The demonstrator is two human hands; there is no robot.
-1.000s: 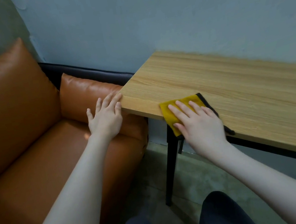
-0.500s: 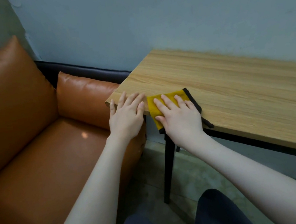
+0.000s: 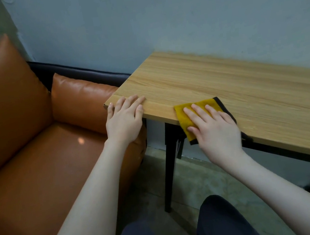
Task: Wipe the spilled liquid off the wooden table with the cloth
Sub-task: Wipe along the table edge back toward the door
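pressing flat with straight, spread fingers, the right hand (image 3: pixel 213 128) holds the yellow cloth (image 3: pixel 190 115) on the wooden table (image 3: pixel 247 90) at its near edge, part of the cloth hanging over. the left hand (image 3: pixel 124 122) rests open on the table's near left corner, steadying it. no liquid shows; best keep even pressure and overlap each pass along that edge.

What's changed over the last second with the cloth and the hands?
The right hand slid the cloth left along the table's front edge until it lay beside the left hand, then back right, so they are apart again. The left hand moved from the table's end onto its corner. The right hand's fingers stayed flat on the cloth, part of which overhangs the edge.
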